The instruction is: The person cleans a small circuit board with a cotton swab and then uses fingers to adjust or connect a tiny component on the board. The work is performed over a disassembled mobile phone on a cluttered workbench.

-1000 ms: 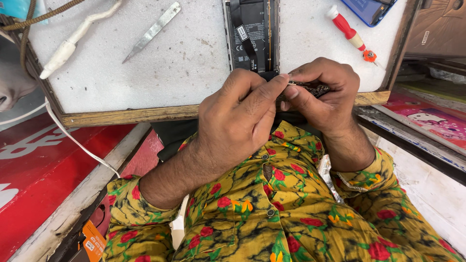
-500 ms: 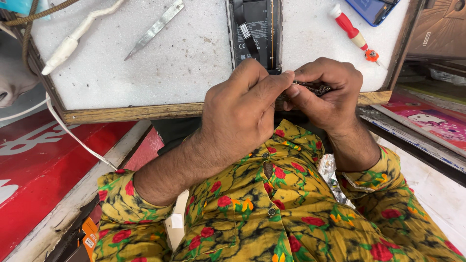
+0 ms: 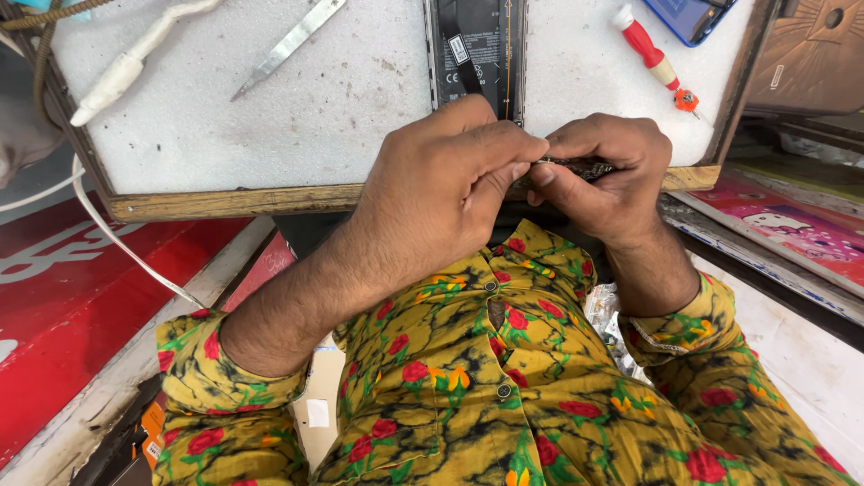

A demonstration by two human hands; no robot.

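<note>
Both of my hands meet at the near edge of a white foam work board point(image 3: 270, 117). My right hand point(image 3: 603, 175) grips a small dark circuit part point(image 3: 580, 166) that pokes out between its fingers. The fingertips of my left hand point(image 3: 441, 193) pinch the left end of the same part. An opened black phone point(image 3: 477, 49) lies on the board just beyond my knuckles. Yellow floral sleeves and shirt fill the lower half of the view.
On the board lie metal tweezers point(image 3: 288, 45), a white-handled tool point(image 3: 135, 58) with a cable, and a red and white screwdriver point(image 3: 652, 58). A blue phone point(image 3: 688, 16) sits at the far right. Red panels point(image 3: 72, 297) lie left, a pink printed box point(image 3: 792, 234) right.
My left hand has shifted slightly right and its fingers have closed tighter onto the part. The right hand keeps its hold in the same place.
</note>
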